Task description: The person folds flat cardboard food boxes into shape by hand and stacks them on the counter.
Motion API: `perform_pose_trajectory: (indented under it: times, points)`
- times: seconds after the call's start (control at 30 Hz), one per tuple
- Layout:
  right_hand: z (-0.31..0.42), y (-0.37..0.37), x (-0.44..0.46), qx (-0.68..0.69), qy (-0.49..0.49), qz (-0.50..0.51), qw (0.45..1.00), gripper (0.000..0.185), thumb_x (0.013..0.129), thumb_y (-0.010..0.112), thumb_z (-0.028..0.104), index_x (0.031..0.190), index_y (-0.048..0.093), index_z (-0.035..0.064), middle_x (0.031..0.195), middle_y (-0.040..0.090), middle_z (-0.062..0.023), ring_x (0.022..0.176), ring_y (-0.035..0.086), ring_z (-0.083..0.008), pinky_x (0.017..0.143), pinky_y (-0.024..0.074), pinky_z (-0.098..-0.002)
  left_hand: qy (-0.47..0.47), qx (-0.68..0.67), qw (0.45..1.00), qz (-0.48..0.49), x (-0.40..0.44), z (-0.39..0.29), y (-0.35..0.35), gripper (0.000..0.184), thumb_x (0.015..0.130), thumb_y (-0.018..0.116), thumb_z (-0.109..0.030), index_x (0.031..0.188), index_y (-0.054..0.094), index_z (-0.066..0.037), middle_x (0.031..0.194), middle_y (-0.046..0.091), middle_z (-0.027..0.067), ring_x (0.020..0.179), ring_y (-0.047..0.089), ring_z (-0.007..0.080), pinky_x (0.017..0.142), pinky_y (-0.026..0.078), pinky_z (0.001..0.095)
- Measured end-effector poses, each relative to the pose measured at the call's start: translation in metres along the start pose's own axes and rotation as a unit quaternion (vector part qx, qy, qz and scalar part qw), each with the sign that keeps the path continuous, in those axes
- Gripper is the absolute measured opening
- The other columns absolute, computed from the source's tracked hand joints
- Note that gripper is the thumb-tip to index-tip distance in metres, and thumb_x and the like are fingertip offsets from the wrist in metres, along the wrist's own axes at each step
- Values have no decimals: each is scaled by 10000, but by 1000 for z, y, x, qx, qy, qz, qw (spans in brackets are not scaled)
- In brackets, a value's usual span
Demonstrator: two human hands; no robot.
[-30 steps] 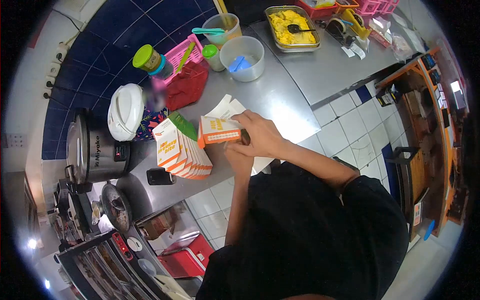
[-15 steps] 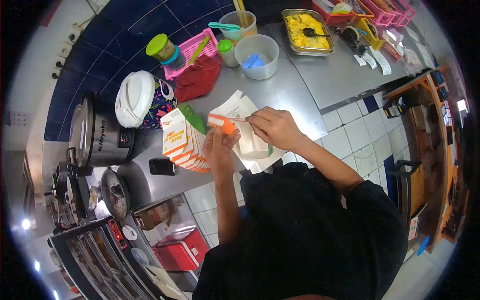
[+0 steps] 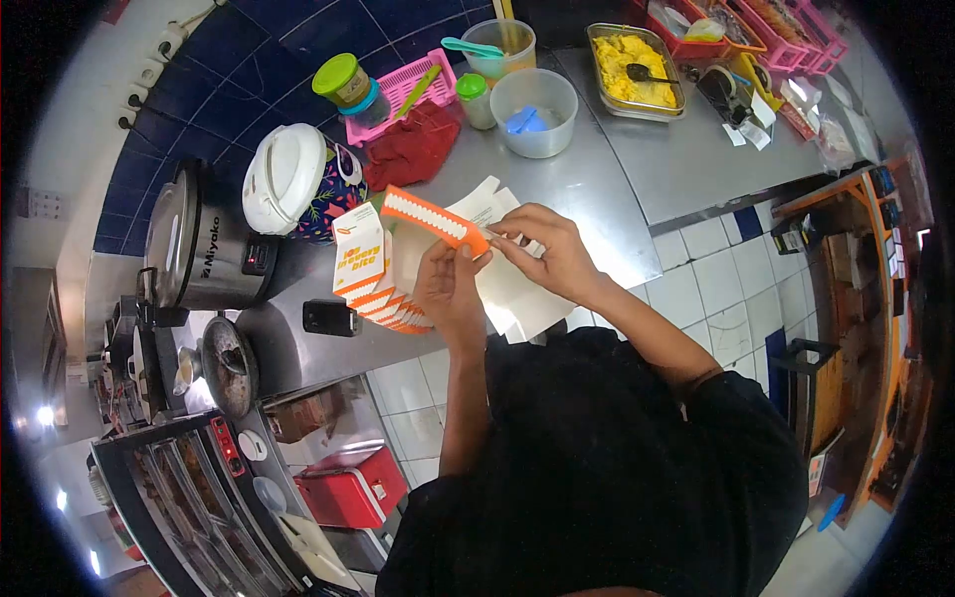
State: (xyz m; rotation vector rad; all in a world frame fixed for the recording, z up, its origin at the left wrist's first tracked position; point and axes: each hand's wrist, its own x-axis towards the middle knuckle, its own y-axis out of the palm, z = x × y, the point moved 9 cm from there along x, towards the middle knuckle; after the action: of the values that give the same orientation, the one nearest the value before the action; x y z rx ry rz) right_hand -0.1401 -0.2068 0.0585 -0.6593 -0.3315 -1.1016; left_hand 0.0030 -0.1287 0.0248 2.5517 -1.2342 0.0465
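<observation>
A partly folded cardboard food box lies in front of me, its pale inside [image 3: 517,296] facing up. Its raised orange side flap [image 3: 430,216] carries a white zigzag band. My left hand [image 3: 453,294] is closed on this flap near its right end, thumb against fingers. At the flap's right corner, my right hand [image 3: 547,251] pinches the box between thumb and fingertips. Just left of my left hand is a stack of flat orange-and-white boxes [image 3: 360,261], fanned over one another.
Behind the box lie a red cloth [image 3: 413,146] and a clear plastic tub [image 3: 534,114]. A floral rice container [image 3: 298,184], a Miyako cooker [image 3: 214,239] and a black phone-like object [image 3: 330,318] stand left. A tray of yellow food [image 3: 637,72] sits at the back right.
The orange flap now shows much longer, stretching up and left from my left hand. Both hands stay on the box, with small shifts. The whole view has moved slightly.
</observation>
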Motion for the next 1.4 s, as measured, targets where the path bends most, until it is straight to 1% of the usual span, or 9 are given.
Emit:
perform_pose_trajectory:
  times: [0.13, 0.3, 0.4, 0.7, 0.8, 1.0, 1.1, 1.2, 1.4]
  points:
    - [8, -2, -1, 3, -45, -20, 999, 128, 852, 719, 6, 979, 734, 11, 884, 683, -98, 730, 639, -168, 647, 509, -280, 37, 31, 999, -7, 2, -12, -4, 187, 973, 566, 7, 1142, 583, 87, 1024, 676, 158, 916, 690, 176, 790, 612, 308]
    - [16, -8, 3, 96, 39, -37, 994, 87, 833, 727, -3, 920, 719, -9, 849, 668, -83, 701, 607, -120, 627, 487, -259, 139, 147, 979, -20, -2, -33, 8, 176, 955, 587, 35, 1118, 612, 95, 991, 702, 164, 884, 702, 183, 801, 595, 307]
    - [20, -9, 3, 106, 59, -53, 991, 71, 833, 727, 15, 896, 714, -13, 835, 674, -85, 676, 609, -109, 612, 489, -248, 151, 196, 969, -26, -7, -29, 9, 146, 942, 604, 51, 1077, 635, 95, 961, 710, 154, 918, 703, 181, 797, 583, 301]
    - [23, -11, 1, 106, 62, -64, 990, 53, 835, 727, 26, 862, 708, -14, 799, 671, -79, 664, 611, -104, 607, 488, -246, 239, 280, 930, -13, -17, -43, 18, 131, 883, 669, 31, 1012, 694, 27, 877, 705, 130, 738, 681, 207, 645, 519, 295]
    - [25, -10, 1, 109, 60, -60, 990, 51, 836, 726, 24, 856, 704, -17, 793, 668, -77, 662, 605, -103, 610, 484, -248, 218, 325, 920, 5, -18, -43, 18, 144, 931, 636, 12, 1057, 676, 69, 927, 724, 141, 826, 705, 166, 772, 586, 288]
    - [24, -9, -1, 114, 74, -50, 989, 51, 835, 726, 17, 863, 708, -22, 779, 659, -74, 661, 589, -109, 618, 475, -256, 254, 354, 900, 9, -23, -49, 24, 147, 916, 638, 25, 1054, 669, 66, 905, 718, 161, 801, 718, 199, 725, 581, 310]
    - [21, -10, -5, 117, 96, -59, 987, 48, 840, 725, 16, 865, 712, -23, 775, 653, -73, 664, 585, -113, 621, 470, -261, 253, 328, 910, 10, -23, -45, 27, 177, 877, 652, 39, 1051, 683, 40, 868, 700, 142, 749, 692, 255, 668, 529, 349]
    - [21, -14, -7, 104, 115, -75, 985, 55, 861, 711, 32, 867, 711, -22, 783, 652, -83, 673, 589, -123, 622, 467, -261, 301, 346, 887, 57, -25, -53, 46, 193, 869, 661, 31, 1060, 688, 45, 880, 706, 147, 768, 699, 265, 687, 538, 352]
    - [22, -27, -11, 49, 145, -28, 988, 92, 899, 670, 63, 893, 713, -18, 842, 673, -110, 736, 631, -179, 622, 484, -292, 276, 299, 902, 148, -19, -38, 52, 291, 881, 651, 31, 1169, 636, 70, 971, 716, 195, 868, 727, 276, 748, 552, 346]
